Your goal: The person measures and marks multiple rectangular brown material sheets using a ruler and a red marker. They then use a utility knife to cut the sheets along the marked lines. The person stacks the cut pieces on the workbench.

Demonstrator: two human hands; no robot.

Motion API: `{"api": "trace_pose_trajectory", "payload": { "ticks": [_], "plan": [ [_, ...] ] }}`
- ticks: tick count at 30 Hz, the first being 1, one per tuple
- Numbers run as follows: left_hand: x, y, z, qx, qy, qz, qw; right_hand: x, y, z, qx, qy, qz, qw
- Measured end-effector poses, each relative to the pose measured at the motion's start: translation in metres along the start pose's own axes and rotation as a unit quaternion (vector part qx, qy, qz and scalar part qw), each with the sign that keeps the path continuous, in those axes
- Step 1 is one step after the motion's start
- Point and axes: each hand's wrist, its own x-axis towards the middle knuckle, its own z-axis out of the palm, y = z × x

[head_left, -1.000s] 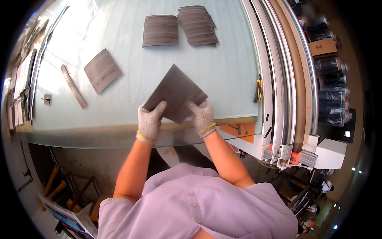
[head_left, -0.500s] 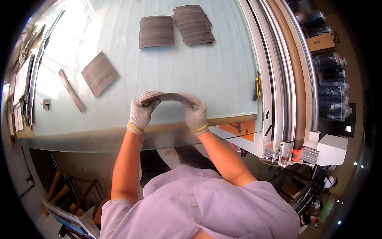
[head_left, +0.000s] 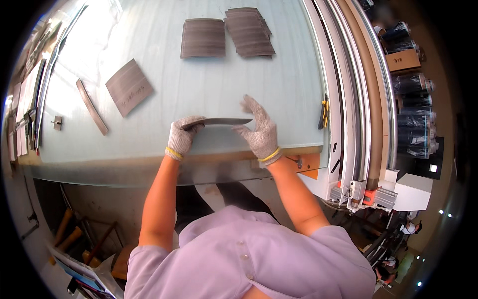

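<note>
My left hand [head_left: 183,135], in a knitted white glove with a yellow cuff edge, pinches the left end of a thin grey-brown sheet [head_left: 221,121]. The sheet is held nearly edge-on above the front part of the glass tabletop [head_left: 164,89]. At its right end my right hand [head_left: 260,128], gloved alike, has thumb and fingers spread apart, close to the sheet's edge. Farther back lie a squarish stack of similar sheets [head_left: 203,38] and a fanned stack [head_left: 250,32]. A single sheet with handwriting [head_left: 129,88] rests at the left, turned on its corner.
Left of the marked sheet lie a narrow curved strip [head_left: 91,107] and a small metal block [head_left: 57,123]. A yellow-and-black cutter [head_left: 323,113] sits by the right edge, beside long metal rails [head_left: 366,99]. Wrapped rolls [head_left: 414,114] and a cardboard box [head_left: 402,60] stand beyond.
My right hand has let go of the sheet's right end and spread its fingers. The sheet, bowed upward before, is now nearly flat. My left hand keeps hold.
</note>
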Motion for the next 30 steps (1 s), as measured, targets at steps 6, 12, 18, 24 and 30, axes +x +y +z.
{"api": "trace_pose_trajectory", "payload": {
  "ticks": [6, 12, 18, 24, 30],
  "plan": [
    [0.002, 0.004, -0.001, 0.047, 0.006, -0.055, 0.997, 0.036, -0.007, -0.016, -0.257, -0.270, -0.063, 0.926],
    [-0.016, 0.051, -0.042, -0.258, -0.016, -0.044, 0.965, 0.010, 0.022, -0.017, 0.286, -0.173, 0.366, 0.869],
    [-0.058, 0.106, 0.000, -0.308, 0.011, -0.065, 0.949, -0.033, 0.014, 0.010, 0.650, -0.163, 0.457, 0.585],
    [-0.065, 0.119, 0.008, -0.308, 0.065, -0.081, 0.946, -0.042, 0.026, 0.012, 0.623, -0.215, 0.446, 0.606],
    [-0.045, 0.067, -0.005, -0.086, 0.207, -0.080, 0.971, -0.018, 0.034, 0.013, 0.395, -0.182, 0.442, 0.784]
  ]
}}
